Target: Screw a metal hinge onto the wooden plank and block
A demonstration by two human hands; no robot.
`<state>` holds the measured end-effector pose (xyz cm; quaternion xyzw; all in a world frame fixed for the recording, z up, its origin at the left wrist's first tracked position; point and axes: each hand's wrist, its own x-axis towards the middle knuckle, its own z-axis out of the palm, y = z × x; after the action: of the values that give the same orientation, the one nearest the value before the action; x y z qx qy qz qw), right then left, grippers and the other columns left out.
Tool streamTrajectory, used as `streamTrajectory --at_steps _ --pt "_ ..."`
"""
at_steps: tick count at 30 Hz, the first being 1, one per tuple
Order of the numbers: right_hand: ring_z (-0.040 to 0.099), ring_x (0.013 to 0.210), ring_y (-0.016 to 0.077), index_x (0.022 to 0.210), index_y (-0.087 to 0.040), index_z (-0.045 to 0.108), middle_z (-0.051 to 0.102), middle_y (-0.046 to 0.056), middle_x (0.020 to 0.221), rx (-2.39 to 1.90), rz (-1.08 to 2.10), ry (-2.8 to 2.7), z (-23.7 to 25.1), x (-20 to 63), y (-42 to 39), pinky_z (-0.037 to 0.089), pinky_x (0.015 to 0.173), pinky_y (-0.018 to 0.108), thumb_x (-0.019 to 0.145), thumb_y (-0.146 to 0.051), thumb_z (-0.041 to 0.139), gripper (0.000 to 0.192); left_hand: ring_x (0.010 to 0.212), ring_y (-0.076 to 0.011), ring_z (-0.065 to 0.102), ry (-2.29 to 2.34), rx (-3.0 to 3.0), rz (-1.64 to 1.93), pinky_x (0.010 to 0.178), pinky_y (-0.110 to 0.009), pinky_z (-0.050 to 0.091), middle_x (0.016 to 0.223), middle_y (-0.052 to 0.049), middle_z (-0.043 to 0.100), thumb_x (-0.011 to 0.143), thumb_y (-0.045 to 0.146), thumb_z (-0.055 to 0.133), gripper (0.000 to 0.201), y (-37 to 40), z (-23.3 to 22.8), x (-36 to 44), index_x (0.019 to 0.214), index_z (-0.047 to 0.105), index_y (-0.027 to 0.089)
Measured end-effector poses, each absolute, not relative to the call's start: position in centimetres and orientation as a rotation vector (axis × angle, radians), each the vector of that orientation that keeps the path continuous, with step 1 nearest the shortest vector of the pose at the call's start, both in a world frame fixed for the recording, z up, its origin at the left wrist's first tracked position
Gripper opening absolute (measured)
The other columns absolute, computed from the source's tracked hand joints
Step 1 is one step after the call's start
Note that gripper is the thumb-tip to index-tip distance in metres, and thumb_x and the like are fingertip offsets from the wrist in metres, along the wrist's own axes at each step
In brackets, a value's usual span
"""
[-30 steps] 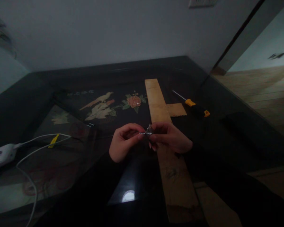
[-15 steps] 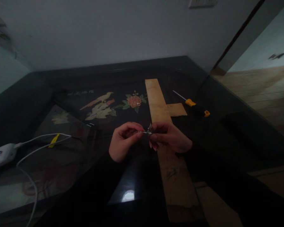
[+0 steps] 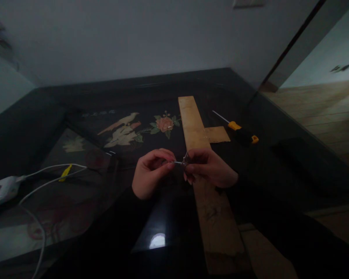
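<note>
Both hands' grip [image 3: 178, 162] on small metal piece [image 3: 185, 160]; no legible writing

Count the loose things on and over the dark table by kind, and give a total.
Wooden pieces: 2 (long plank, short crosspiece)
Screwdrivers: 1
White devices with cable: 1
Small metal pieces pinched between left hand and right hand: 1
Total: 5

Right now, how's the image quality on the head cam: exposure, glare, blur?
Head view: badly underexposed; the dark table and black sleeves merge. One glare spot on the glossy top near the bottom edge. Wide-angle bowing at the wall corners. The small metal piece pinched between left hand and right hand is too dim to identify. The screwdriver reads clearly.
</note>
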<state>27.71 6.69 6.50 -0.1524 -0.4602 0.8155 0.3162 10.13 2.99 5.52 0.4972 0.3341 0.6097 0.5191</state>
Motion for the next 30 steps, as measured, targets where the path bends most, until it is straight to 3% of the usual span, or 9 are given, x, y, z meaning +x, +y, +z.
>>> streamTrajectory --at_steps 14,30 --pt "0.060 0.052 0.0051 0.073 -0.015 0.061 0.067 -0.003 0.062 -0.456 2.104 -1.182 6.90 27.92 6.73 0.048 0.049 0.015 0.070 -0.025 0.076 0.019 0.065 -0.0117 0.060 0.926 1.125 1.485 0.061 -0.023 0.048 0.073 -0.002 0.067 0.065 0.030 0.080 0.016 2.96 5.65 10.07 0.071 0.070 0.019" --pt "0.058 0.051 0.0047 0.073 -0.015 0.060 0.065 -0.004 0.063 -0.471 2.094 -1.207 6.67 27.69 6.65 0.047 0.049 0.015 0.071 -0.027 0.075 0.020 0.067 -0.0121 0.058 0.925 1.191 1.456 0.063 -0.023 0.045 0.070 -0.001 0.066 0.070 0.034 0.077 0.017 3.05 5.29 9.83 0.071 0.069 0.019"
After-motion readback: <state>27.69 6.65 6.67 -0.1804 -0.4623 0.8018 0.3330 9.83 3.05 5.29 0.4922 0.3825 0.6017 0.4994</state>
